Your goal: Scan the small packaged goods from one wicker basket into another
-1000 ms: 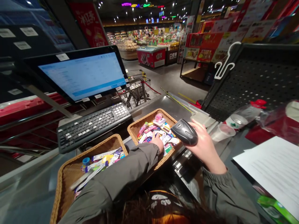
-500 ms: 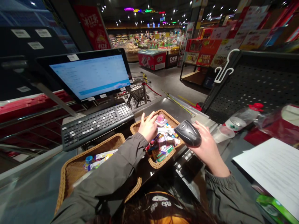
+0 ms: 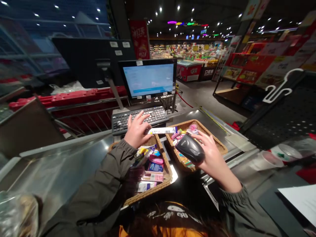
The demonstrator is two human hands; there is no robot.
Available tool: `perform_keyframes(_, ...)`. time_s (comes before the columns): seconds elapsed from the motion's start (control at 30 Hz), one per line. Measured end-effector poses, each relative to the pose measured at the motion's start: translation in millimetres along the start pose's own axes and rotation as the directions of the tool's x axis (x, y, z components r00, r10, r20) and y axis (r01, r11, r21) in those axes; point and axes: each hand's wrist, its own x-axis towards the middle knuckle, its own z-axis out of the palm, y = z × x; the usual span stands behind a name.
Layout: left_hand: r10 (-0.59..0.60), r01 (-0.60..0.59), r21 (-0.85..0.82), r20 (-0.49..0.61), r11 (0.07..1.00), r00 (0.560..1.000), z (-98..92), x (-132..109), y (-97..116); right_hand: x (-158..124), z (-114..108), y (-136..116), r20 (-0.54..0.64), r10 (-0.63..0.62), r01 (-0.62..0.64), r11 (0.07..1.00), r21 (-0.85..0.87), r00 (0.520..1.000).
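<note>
My left hand point(image 3: 136, 130) pinches one end of a slim white packet point(image 3: 163, 130) with a barcode, its other end pointing right. Below it stands a wicker basket point(image 3: 168, 171) of small colourful packs, in front of the keyboard point(image 3: 155, 114). My right hand point(image 3: 214, 152) is wrapped around a black handheld barcode scanner point(image 3: 189, 148), its nose pointing left. Under the scanner is a second wicker basket point(image 3: 209, 132), also with small packaged goods, among them a pink round item point(image 3: 193, 127). The scanner hides part of its contents.
A lit monitor point(image 3: 149, 79) stands behind the keyboard. On the right are a clear plastic cup point(image 3: 268, 161), paper sheets point(image 3: 301, 200) and a white hanger point(image 3: 277, 89) on a dark panel. A plastic-wrapped item point(image 3: 21, 214) lies at lower left on the metal counter point(image 3: 81, 164).
My left hand has left the right basket and moved left with the white packet in its fingers. My right hand keeps the scanner, now over the right basket. The view has turned left.
</note>
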Motion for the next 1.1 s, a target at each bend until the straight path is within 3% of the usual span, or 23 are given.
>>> perform_keyframes(0.2,-0.100,0.101,0.031,-0.031,0.994,0.994,-21.6,-46.0,-24.4,13.4,13.5,-29.2,0.063,-0.146,0.146,0.989,0.004,0.987)
perform_keyframes(0.53,-0.171,0.169,0.058,0.016,0.984,0.985,-36.7,-93.7,-57.9,16.7,23.9,-49.6,0.037,-0.178,0.177,0.984,0.024,0.983)
perform_keyframes(0.8,-0.244,0.256,-0.003,0.290,0.967,0.925,-18.9,-137.7,-83.6,11.6,27.0,-56.0,0.077,-0.136,0.135,0.991,0.018,0.988)
perform_keyframes(0.97,-0.248,0.272,-0.010,0.379,0.962,0.892,7.9,-158.6,-70.6,14.5,30.2,-55.0,0.107,-0.132,0.131,0.991,0.022,0.985)
perform_keyframes(1.1,-0.244,0.244,0.061,0.458,0.968,0.855,24.0,-161.5,-57.5,16.3,31.0,-53.8,0.095,-0.129,0.126,0.991,0.032,0.987)
